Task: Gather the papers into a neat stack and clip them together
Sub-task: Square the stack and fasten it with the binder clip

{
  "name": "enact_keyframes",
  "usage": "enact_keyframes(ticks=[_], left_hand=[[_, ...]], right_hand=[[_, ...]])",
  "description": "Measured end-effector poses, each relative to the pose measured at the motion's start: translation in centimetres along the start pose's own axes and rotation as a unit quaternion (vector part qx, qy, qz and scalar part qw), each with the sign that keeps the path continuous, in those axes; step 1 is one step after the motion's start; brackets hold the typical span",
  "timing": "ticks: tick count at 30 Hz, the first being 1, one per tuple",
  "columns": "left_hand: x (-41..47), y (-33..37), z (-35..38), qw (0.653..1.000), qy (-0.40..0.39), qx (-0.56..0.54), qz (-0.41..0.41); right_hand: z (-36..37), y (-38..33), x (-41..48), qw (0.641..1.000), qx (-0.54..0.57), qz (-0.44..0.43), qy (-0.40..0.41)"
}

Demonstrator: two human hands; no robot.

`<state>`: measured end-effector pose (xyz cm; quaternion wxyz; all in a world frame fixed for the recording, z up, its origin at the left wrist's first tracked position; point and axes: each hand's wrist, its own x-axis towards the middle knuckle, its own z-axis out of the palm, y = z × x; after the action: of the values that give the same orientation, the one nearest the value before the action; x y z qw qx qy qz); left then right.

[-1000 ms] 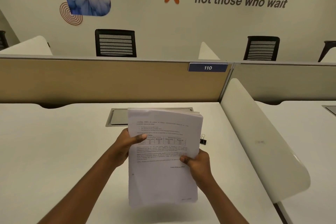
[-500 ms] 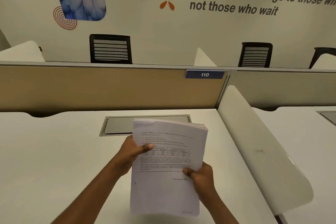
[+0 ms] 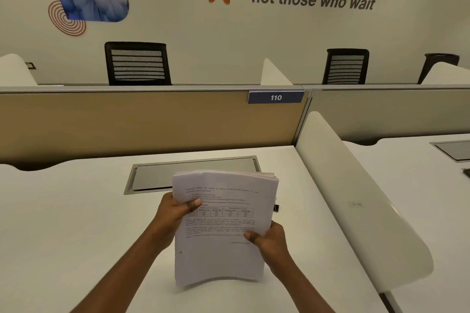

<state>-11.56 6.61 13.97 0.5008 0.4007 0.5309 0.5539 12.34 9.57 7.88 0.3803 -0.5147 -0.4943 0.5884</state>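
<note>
Both hands hold the papers (image 3: 221, 229) up off the white desk (image 3: 63, 223), the sheets gathered into one thick bundle that stands nearly upright with its printed face toward the person. The left hand (image 3: 175, 213) has its grip closed on the bundle's left edge, thumb pressed across the front sheet beside a small printed table. The right hand (image 3: 267, 237) grips the right edge lower down, thumb on the front page near the last lines of text. The top edges of the sheets are fanned slightly and not quite flush, and the bottom edge bows upward in the middle, hanging clear of the desk with a soft shadow beneath it. Just beyond the bundle's right edge a small black binder clip (image 3: 276, 207) lies on the desk, mostly hidden by the paper. Behind the papers a grey cable hatch (image 3: 152, 176) is set into the desk surface. A tan partition (image 3: 140, 122) bearing a blue tag reading 110 (image 3: 276, 97) closes off the back, and a curved white divider (image 3: 356, 198) runs along the right side. Black mesh chairs (image 3: 137, 63) stand beyond the partition, against a wall with lettering.
</note>
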Motion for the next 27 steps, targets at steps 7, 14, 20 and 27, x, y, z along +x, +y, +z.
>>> enact_keyframes(ticks=[7, 14, 20, 27], left_hand=[[0.8, -1.6, -1.0, 1.0, 0.027, -0.012, -0.008], [1.9, -2.5, -1.7, 0.999, 0.043, -0.017, -0.021], [2.4, -2.6, -1.7, 0.999, 0.038, -0.015, -0.027], [1.9, -1.7, -1.1, 0.999, 0.024, -0.012, -0.029]], right_hand=[[-2.9, -0.5, 4.2, 0.999, 0.03, 0.019, -0.019], [-5.7, 0.9, 13.6, 0.929, -0.346, 0.025, 0.127], [-6.3, 2.7, 16.4, 0.862, -0.501, 0.029, 0.07], [-6.9, 4.3, 16.7, 0.851, -0.523, 0.004, 0.041]])
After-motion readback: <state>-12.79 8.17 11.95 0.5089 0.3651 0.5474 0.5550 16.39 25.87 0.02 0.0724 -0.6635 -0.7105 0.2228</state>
